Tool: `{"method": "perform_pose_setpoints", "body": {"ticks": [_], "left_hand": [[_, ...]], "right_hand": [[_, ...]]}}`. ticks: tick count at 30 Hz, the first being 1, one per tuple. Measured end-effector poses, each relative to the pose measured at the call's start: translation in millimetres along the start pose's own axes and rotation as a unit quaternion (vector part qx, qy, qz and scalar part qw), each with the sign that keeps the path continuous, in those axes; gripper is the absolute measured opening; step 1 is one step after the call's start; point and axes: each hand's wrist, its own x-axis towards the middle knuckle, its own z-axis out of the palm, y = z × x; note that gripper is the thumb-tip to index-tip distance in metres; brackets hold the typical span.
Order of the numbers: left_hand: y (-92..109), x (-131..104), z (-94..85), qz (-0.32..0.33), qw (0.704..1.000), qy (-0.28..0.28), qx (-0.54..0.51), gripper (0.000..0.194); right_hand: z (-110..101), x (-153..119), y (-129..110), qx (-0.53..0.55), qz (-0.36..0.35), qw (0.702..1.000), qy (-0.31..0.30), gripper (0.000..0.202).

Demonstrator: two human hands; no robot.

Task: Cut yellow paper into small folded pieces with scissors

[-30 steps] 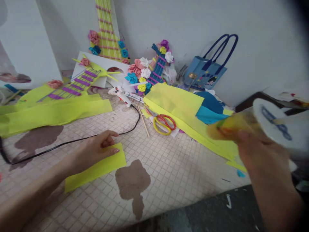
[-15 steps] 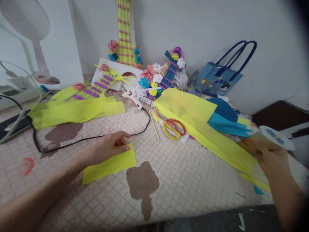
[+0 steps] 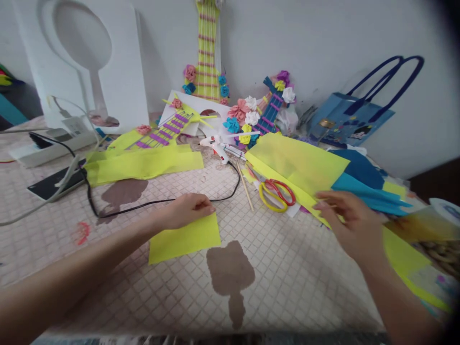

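My left hand point(image 3: 189, 210) rests with curled fingers at the upper edge of a small yellow-green paper rectangle point(image 3: 185, 239); what its fingertips grip, if anything, is hidden. On the right, my right hand point(image 3: 350, 223) hovers over the long yellow-green paper point(image 3: 298, 160), its fingers apart and nothing between them. Between the hands lie scissors with one red and one yellow handle point(image 3: 276, 195) and a thin wooden stick point(image 3: 245, 187). Behind them is a white glue gun point(image 3: 215, 146) with a black cord point(image 3: 143, 206).
Paper-flower guitars point(image 3: 207, 52) stand at the back. A blue bag point(image 3: 348, 117) is at the back right, beside blue paper point(image 3: 370, 189). A plastic container point(image 3: 424, 223) sits far right. At left are a power strip point(image 3: 53, 143) and a black phone-like slab point(image 3: 53, 184).
My right hand has left the container at the far right and moved left over the long yellow paper. The view has shifted left. My left hand stays at the small paper.
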Motion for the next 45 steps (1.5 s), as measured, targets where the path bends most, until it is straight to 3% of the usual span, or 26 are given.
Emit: {"method": "perform_pose_setpoints", "body": {"ticks": [3, 7, 11, 16, 19, 22, 25, 29, 34, 37, 41, 45], "left_hand": [[1, 4, 2.6, 0.013, 0.999, -0.02, -0.04, 0.033], [-1, 2, -0.6, 0.046, 0.994, -0.027, -0.097, 0.026], [-2, -3, -12.4, 0.021, 0.98, -0.047, -0.193, 0.027], [1, -5, -19.4, -0.013, 0.968, -0.038, -0.25, 0.027], [0, -4, -19.7, -0.029, 0.962, -0.025, -0.27, 0.028], [-2, -5, -20.1, -0.028, 0.953, -0.013, -0.3, 0.029], [-1, -6, -20.1, -0.025, 0.949, -0.009, -0.313, 0.029], [4, -7, -18.0, -0.022, 0.951, -0.005, -0.31, 0.03], [4, -6, -14.1, -0.01, 0.947, -0.007, -0.32, 0.03], [2, -5, -11.4, -0.004, 0.948, -0.007, -0.318, 0.03], [3, -6, -7.9, -0.01, 0.952, 0.008, -0.307, 0.03], [7, -8, -10.1, -0.027, 0.949, 0.035, -0.313, 0.033]], "right_hand": [[43, 41, -20, -0.032, -0.02, 0.994, -0.103, 0.02], [69, 65, -6, -0.123, -0.026, 0.974, -0.19, 0.03], [85, 63, 8, -0.172, -0.001, 0.96, -0.222, 0.038], [86, 60, 1, -0.182, 0.006, 0.959, -0.218, 0.036], [73, 61, -3, -0.099, 0.032, 0.979, -0.178, 0.037], [60, 60, -12, 0.089, 0.096, 0.985, -0.115, 0.044], [65, 52, -31, 0.309, 0.135, 0.927, -0.163, 0.04], [93, 30, -73, 0.436, 0.159, 0.851, -0.247, 0.031], [109, 8, -123, 0.47, 0.195, 0.791, -0.338, 0.033], [110, 1, -137, 0.425, 0.18, 0.808, -0.367, 0.035], [116, -8, -137, 0.378, 0.154, 0.838, -0.362, 0.031], [121, -11, -133, 0.396, 0.174, 0.824, -0.366, 0.031]]}}
